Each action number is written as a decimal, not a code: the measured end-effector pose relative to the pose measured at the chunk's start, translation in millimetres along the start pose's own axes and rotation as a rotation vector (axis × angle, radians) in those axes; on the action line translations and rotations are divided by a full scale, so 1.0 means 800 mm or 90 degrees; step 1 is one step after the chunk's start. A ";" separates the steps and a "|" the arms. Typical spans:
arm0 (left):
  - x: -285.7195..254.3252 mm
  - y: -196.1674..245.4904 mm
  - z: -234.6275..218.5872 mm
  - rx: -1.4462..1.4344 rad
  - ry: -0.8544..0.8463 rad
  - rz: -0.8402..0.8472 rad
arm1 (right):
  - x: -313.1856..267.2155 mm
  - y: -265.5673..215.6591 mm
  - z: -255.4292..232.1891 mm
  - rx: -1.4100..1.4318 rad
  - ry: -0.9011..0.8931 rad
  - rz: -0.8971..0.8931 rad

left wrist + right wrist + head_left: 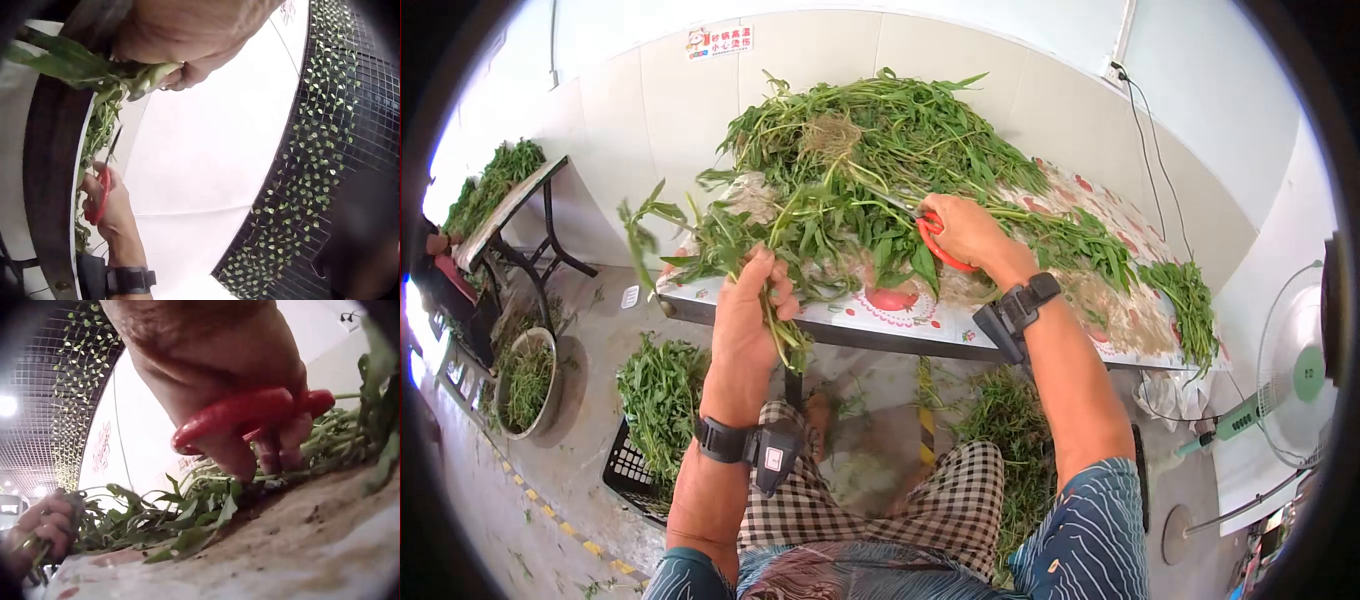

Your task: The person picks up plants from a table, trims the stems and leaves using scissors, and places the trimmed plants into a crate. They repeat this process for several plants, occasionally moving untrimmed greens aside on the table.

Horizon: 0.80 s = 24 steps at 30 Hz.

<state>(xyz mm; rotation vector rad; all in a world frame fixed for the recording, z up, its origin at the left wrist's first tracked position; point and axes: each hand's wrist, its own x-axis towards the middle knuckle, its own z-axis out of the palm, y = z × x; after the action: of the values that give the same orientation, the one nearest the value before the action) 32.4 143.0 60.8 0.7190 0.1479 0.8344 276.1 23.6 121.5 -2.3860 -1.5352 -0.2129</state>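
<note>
My left hand (745,298) grips a bunch of leafy green stems (792,345) over the table's front left edge. The stem ends stick out below the fist, and leaves spread above it. My right hand (972,235) holds red-handled scissors (945,256) low over the table, fingers through the loops. Their blades point left toward a large heap of greens (900,115). Up close in the right wrist view, the red handle (237,419) wraps round the fingers, with loose leaves (194,528) beneath. A pale tangle of roots (830,137) lies on the heap.
The table has a patterned cover (900,305) strewn with soil; a smaller bunch (1185,310) hangs at its right end. Below left stands a black crate (622,478) of greens, and farther left a round tub (550,395). A fan (1305,375) stands at right.
</note>
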 end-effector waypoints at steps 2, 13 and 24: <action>-0.004 0.001 0.003 0.008 0.019 -0.009 | -0.003 0.006 -0.001 0.010 0.003 -0.023; -0.007 -0.001 0.001 -0.009 -0.007 -0.012 | -0.088 0.059 -0.134 0.577 0.424 0.118; -0.029 -0.017 0.001 -0.162 -0.047 -0.089 | -0.171 0.009 -0.100 0.786 0.352 0.097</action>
<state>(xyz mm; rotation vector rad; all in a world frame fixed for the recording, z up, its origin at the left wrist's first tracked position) 25.9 119.5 49.3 0.4937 0.0242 0.6771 228.0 -123.3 157.8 -1.2750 -0.7952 0.0992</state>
